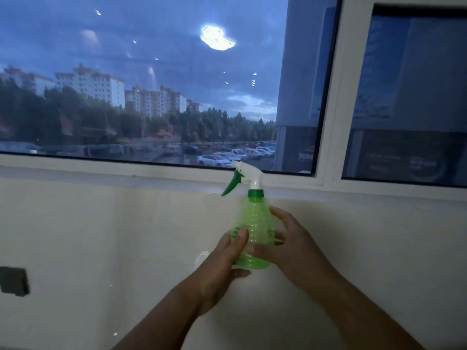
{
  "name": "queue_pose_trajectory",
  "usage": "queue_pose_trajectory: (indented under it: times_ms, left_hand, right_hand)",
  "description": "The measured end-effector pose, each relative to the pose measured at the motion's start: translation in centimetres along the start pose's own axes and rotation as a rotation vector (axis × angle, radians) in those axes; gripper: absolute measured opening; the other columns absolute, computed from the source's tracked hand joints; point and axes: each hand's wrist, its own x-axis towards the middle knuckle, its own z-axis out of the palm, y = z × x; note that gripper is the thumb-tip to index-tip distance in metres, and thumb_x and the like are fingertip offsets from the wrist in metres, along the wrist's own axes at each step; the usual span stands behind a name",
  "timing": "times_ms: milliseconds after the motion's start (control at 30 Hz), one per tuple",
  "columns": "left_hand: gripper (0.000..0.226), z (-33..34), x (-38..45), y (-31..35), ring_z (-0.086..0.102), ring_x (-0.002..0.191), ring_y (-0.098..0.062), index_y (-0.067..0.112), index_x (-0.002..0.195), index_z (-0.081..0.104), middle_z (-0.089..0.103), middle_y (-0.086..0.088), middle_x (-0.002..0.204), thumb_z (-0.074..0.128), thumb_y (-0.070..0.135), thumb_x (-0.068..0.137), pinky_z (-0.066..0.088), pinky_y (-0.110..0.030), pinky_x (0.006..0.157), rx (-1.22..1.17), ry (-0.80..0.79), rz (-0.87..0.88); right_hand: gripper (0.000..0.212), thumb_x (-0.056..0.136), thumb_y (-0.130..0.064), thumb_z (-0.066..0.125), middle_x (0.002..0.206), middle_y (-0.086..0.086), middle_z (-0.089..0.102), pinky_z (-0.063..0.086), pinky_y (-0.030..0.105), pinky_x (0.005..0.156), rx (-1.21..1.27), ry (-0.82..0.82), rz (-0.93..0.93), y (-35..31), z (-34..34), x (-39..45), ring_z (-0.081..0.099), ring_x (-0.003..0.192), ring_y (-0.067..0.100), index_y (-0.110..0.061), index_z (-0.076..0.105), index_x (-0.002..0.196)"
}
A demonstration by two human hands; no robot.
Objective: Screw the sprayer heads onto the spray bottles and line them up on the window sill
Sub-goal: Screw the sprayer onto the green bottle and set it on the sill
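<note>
Item: one translucent green ribbed plastic spray bottle (252,231), fitted with a white sprayer head with dark green trigger and green screw collar (249,179), held upright in mid-air in front of the pale wall, below the narrow white window sill (151,176) and not yet resting on it. Holders: the left hand (222,263) wraps the lower part of the bottle, thumb laid across the front and fingers curled around the base; the right hand (290,243) cups the opposite side, fingers closed against the ribbed body. Both hands are grasping the bottle; neither touches the collar. Condition of the joint: the collar looks seated on the neck, but whether it is fully tightened cannot be told. No other bottles are visible on the stretch of sill in view. Hazards, as judged: the sill appears shallow against the white window frame (331,97), so a base set partly over its front edge could tip the bottle off. The trigger juts to the left of the bottle and the nozzle sits close to the glass, so lifting too near the window could knock the head against the pane or frame. A light, apparently empty bottle would topple easily if released before standing flat. A loose collar would leave the head crooked.
</note>
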Motion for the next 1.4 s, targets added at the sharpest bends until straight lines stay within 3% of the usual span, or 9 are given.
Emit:
queue_pose_trajectory:
  times_ms: [100, 167, 267, 433, 767, 1067, 1133, 1233, 1400]
  left_hand:
    - [0.056, -1.2, 2.6, 3.9, 0.068, 0.114, -0.014, 0.028, 0.141, 0.052, 0.071, 0.002, 0.127, 0.049, 0.058, 0.095, 0.053, -0.036, 0.099, 0.139, 0.025, 0.12]
    - [0.057, -1.7, 4.8, 6.2, 0.069, 0.106, -0.014, 0.025, 0.15, 0.044, 0.071, -0.003, 0.123, 0.056, 0.046, 0.097, 0.054, -0.025, 0.086, 0.236, 0.198, 0.19]
    - [0.04, -2.6, 8.0, 8.8, 0.068, 0.097, -0.013, 0.019, 0.142, 0.053, 0.069, -0.004, 0.113, 0.058, 0.024, 0.102, 0.05, -0.017, 0.068, 0.323, 0.375, 0.295]
    - [0.041, -5.2, 11.7, 10.5, 0.061, 0.083, -0.002, 0.019, 0.144, 0.052, 0.062, -0.001, 0.117, 0.056, 0.017, 0.103, 0.047, -0.011, 0.06, 0.449, 0.366, 0.255]
    - [0.048, -7.0, 15.1, 11.2, 0.065, 0.113, -0.03, 0.014, 0.139, 0.056, 0.068, -0.013, 0.126, 0.071, 0.017, 0.093, 0.051, -0.048, 0.101, 0.76, 0.345, 0.16]
    - [0.065, -6.9, 14.4, 10.2, 0.054, 0.128, -0.029, 0.012, 0.152, 0.037, 0.053, -0.014, 0.146, 0.069, 0.016, 0.095, 0.047, -0.037, 0.098, 0.789, 0.432, 0.206]
    - [0.068, -6.4, 13.0, 9.3, 0.05, 0.134, -0.024, 0.013, 0.155, 0.033, 0.05, -0.012, 0.15, 0.067, 0.013, 0.096, 0.046, -0.037, 0.105, 0.777, 0.5, 0.321]
    - [0.059, -5.4, 10.0, 6.4, 0.054, 0.119, -0.009, 0.017, 0.149, 0.043, 0.058, -0.006, 0.139, 0.067, 0.012, 0.095, 0.049, -0.024, 0.093, 0.738, 0.53, 0.492]
    - [0.055, -2.1, 5.7, -0.7, 0.058, 0.115, -0.011, 0.018, 0.144, 0.048, 0.061, -0.004, 0.131, 0.068, 0.013, 0.093, 0.05, -0.025, 0.098, 0.738, 0.378, 0.402]
  right_hand:
    - [0.093, 0.063, -0.023, 0.093, 0.117, -0.002, 0.068, 0.061, 0.041, 0.082, -0.068, 0.109, -0.086, -1.2, 0.1, 4.0, 0.07, 0.097, 0.013, -0.032, 0.044, 0.142]
    - [0.092, 0.064, -0.03, 0.092, 0.122, -0.001, 0.065, 0.058, 0.046, 0.085, -0.154, 0.191, -0.139, -2.1, 0.3, 6.7, 0.067, 0.102, 0.02, -0.033, 0.042, 0.141]
    - [0.085, 0.068, -0.033, 0.089, 0.12, -0.002, 0.065, 0.055, 0.037, 0.083, -0.209, 0.262, -0.185, -2.9, 1.0, 10.9, 0.065, 0.102, 0.021, -0.031, 0.041, 0.138]
    - [0.073, 0.08, -0.019, 0.081, 0.12, 0.004, 0.067, 0.056, 0.037, 0.085, -0.251, 0.231, -0.173, -2.6, 2.7, 15.8, 0.067, 0.103, 0.024, -0.027, 0.041, 0.141]
    - [0.078, 0.077, -0.03, 0.085, 0.118, 0.005, 0.07, 0.055, 0.043, 0.088, -0.433, 0.254, -0.083, -2.5, 3.4, 19.6, 0.067, 0.1, 0.027, -0.028, 0.042, 0.142]
    - [0.102, 0.076, -0.029, 0.086, 0.131, 0.013, 0.058, 0.052, 0.038, 0.09, -0.443, 0.276, -0.071, -2.3, 3.7, 18.5, 0.061, 0.112, 0.032, -0.029, 0.019, 0.153]
    - [0.097, 0.078, -0.03, 0.084, 0.138, 0.015, 0.053, 0.042, 0.029, 0.085, -0.445, 0.332, -0.109, -2.2, 3.2, 17.1, 0.057, 0.119, 0.031, -0.026, 0.024, 0.153]
    - [0.081, 0.08, -0.035, 0.079, 0.14, 0.01, 0.053, 0.041, 0.027, 0.088, -0.434, 0.386, -0.185, -1.2, 2.5, 13.9, 0.055, 0.122, 0.026, -0.023, 0.036, 0.148]
    - [0.068, 0.086, -0.034, 0.072, 0.133, 0.009, 0.054, 0.045, 0.025, 0.089, -0.414, 0.349, -0.161, 3.3, 3.1, 6.8, 0.056, 0.116, 0.019, -0.023, 0.039, 0.145]
